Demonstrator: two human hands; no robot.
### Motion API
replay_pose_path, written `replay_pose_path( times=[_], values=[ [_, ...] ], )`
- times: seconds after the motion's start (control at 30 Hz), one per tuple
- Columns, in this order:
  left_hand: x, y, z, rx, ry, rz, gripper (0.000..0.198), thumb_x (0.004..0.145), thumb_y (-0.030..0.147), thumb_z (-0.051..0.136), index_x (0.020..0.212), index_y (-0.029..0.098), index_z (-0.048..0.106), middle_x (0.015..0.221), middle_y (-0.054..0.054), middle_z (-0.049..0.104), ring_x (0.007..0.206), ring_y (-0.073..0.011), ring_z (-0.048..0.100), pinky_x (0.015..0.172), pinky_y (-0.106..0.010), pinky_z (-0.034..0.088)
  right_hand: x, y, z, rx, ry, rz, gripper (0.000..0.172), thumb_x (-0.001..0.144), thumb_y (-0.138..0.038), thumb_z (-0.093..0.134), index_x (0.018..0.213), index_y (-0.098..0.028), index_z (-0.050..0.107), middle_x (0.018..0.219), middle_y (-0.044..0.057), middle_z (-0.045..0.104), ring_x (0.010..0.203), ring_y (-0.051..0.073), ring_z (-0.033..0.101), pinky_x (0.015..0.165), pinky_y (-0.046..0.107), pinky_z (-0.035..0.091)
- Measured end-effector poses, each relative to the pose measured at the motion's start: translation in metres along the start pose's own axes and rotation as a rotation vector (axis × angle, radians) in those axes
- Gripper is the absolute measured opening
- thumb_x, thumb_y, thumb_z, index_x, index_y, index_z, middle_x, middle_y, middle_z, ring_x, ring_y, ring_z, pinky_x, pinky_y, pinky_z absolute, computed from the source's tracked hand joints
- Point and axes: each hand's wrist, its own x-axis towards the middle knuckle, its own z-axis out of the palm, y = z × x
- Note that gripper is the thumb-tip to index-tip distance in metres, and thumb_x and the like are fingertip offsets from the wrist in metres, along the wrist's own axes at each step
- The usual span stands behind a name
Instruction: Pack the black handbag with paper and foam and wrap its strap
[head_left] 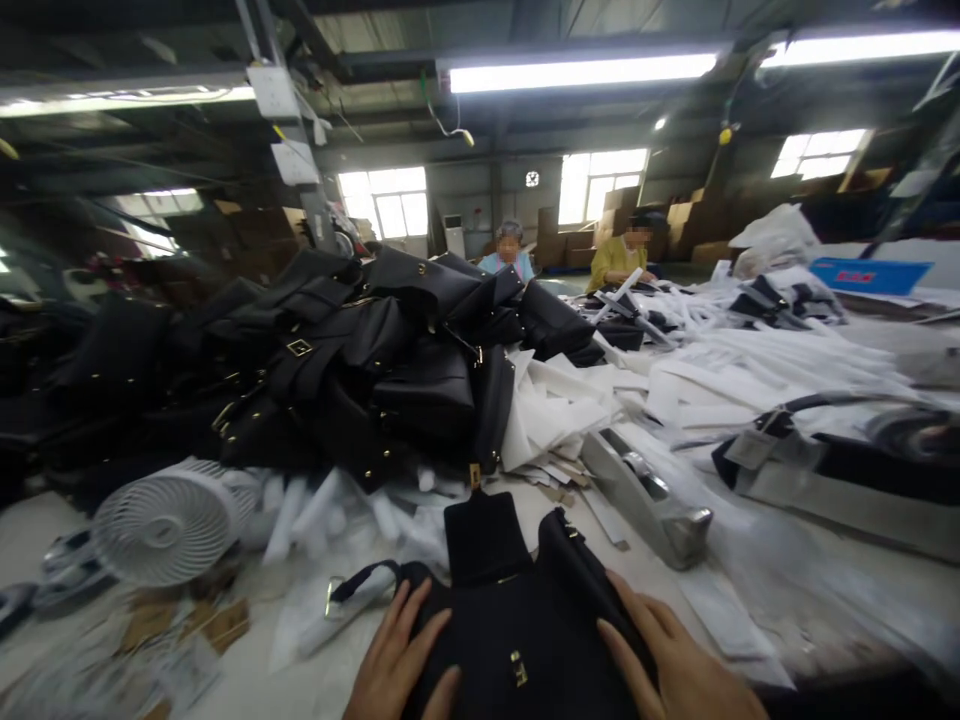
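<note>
A black handbag stands in front of me with its flap thrown back, away from me. Gold-coloured hardware shows on its front, and a gold clasp sits at the flap's far tip. My left hand grips the bag's left side, fingers over the edge and thumb toward the front. On the opposite side, my right hand wraps round the bag's edge, thumb on the front. A strap with a gold buckle, partly in white wrapping, lies beside my left hand. The bag's bottom is out of frame.
A heap of black bags rises ahead and left. A white fan stands at left, a tape dispenser right of the handbag. White foam pieces and a wrapped bag lie at right. Two people sit beyond.
</note>
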Motion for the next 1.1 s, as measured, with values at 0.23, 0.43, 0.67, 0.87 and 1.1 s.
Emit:
replay_pose_path(
  times=[0.23, 0.43, 0.67, 0.87, 1.1],
  values=[
    [0.037, 0.031, -0.032, 0.122, -0.05, 0.139, 0.033, 0.095, 0.039, 0.052, 0.124, 0.026, 0.063, 0.129, -0.005, 0.065, 0.121, -0.0274, 0.06, 0.098, -0.047, 0.054, 0.004, -0.024, -0.037, 0.01, -0.212, -0.408, 0.064, 0.084, -0.058, 0.063, 0.142, -0.035, 0.049, 0.155, 0.004, 0.037, 0.143, 0.036, 0.03, 0.114, 0.055, 0.034],
    [0.024, 0.041, -0.03, 0.238, -0.216, 0.644, 0.072, 0.085, 0.068, 0.052, 0.135, 0.017, 0.054, 0.13, -0.01, 0.063, 0.114, -0.0318, 0.064, 0.091, -0.042, 0.058, -0.018, -0.025, -0.024, -0.072, -0.175, -0.332, 0.067, 0.082, -0.062, 0.064, 0.14, -0.029, 0.053, 0.151, 0.006, 0.041, 0.138, 0.038, 0.04, 0.108, 0.054, 0.043],
    [0.04, 0.051, -0.045, 0.011, -0.579, 0.292, 0.075, 0.082, 0.07, 0.055, 0.139, 0.021, 0.05, 0.14, -0.013, 0.055, 0.128, -0.0331, 0.053, 0.11, -0.053, 0.041, -0.007, -0.027, -0.022, -0.086, -0.118, -0.431, 0.069, 0.071, -0.05, 0.078, 0.136, -0.034, 0.057, 0.148, 0.005, 0.044, 0.135, 0.043, 0.041, 0.106, 0.064, 0.042],
    [0.046, 0.045, -0.042, 0.018, -0.7, 0.252, 0.089, 0.076, 0.067, 0.066, 0.148, 0.024, 0.035, 0.151, -0.016, 0.041, 0.14, -0.0367, 0.037, 0.113, -0.064, 0.028, 0.027, -0.039, -0.028, 0.018, -0.531, -0.609, 0.093, 0.068, -0.041, 0.083, 0.148, -0.03, 0.037, 0.151, 0.008, 0.04, 0.138, 0.039, 0.038, 0.117, 0.06, 0.026],
    [0.026, 0.027, -0.036, 0.291, -0.443, 0.432, 0.098, 0.068, 0.054, 0.081, 0.148, 0.023, 0.034, 0.147, -0.011, 0.048, 0.132, -0.0349, 0.049, 0.109, -0.061, 0.038, 0.031, -0.042, -0.038, 0.0, -0.567, -0.632, 0.093, 0.077, -0.053, 0.074, 0.153, -0.027, 0.028, 0.156, 0.009, 0.033, 0.143, 0.034, 0.03, 0.12, 0.057, 0.015]
  ],
)
